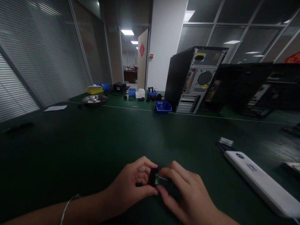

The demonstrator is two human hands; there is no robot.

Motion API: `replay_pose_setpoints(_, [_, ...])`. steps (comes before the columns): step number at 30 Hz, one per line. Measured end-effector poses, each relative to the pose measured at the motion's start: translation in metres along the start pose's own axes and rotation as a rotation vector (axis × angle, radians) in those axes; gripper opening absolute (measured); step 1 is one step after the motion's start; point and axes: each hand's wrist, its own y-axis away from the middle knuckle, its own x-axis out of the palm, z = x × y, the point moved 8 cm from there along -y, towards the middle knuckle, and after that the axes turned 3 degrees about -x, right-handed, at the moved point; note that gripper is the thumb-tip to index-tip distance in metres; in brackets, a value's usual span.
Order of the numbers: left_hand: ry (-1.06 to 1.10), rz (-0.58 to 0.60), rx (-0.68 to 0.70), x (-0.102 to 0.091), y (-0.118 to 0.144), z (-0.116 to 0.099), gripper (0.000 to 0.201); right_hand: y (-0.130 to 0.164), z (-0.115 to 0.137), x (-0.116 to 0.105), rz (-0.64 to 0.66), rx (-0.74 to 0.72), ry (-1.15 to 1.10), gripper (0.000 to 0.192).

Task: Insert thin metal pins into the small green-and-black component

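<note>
Between my two hands, just above the green tabletop (131,137), is a small black part (153,175) with a green circuit board (157,179) at its right side. My left hand (134,179) pinches the black part between thumb and fingers. From the other side my right hand (185,184) has its thumb and forefinger closed at the circuit board. A thin pale piece shows by the right fingertips, too blurred to name. The fingers hide much of both parts.
A long white device (260,178) lies at the right. Farther back stand a computer tower (194,78), a blue bin (163,107), a metal bowl (95,100) and a yellow basket (94,90). A white paper sheet (55,108) lies at the far left.
</note>
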Motion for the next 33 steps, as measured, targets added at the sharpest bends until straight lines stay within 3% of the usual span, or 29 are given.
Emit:
replay_pose_setpoints(9, [-0.142, -0.015, 0.018, 0.001, 0.0, -0.003, 0.04, -0.001, 0.005, 0.001, -0.028, -0.044, 0.02, 0.015])
replay_pose_setpoints(15, [0.047, 0.036, 0.022, 0.006, 0.001, -0.004, 0.037, 0.001, 0.004, 0.002, -0.051, -0.075, 0.018, 0.016])
replay_pose_setpoints(19, [0.092, 0.014, 0.033, 0.006, 0.001, -0.006, 0.023, 0.0, 0.003, 0.003, -0.032, -0.072, -0.032, 0.017])
replay_pose_setpoints(23, [-0.002, -0.015, 0.05, 0.005, 0.003, -0.009, 0.017, 0.001, 0.006, 0.004, -0.002, -0.08, -0.117, 0.023])
replay_pose_setpoints(27, [-0.186, -0.12, 0.106, -0.007, 0.005, -0.016, 0.026, 0.002, 0.004, 0.004, 0.009, -0.073, -0.136, 0.03])
replay_pose_setpoints(33, [-0.223, -0.161, 0.055, -0.016, 0.004, -0.012, 0.03, -0.002, 0.008, 0.003, 0.044, -0.125, -0.146, 0.021])
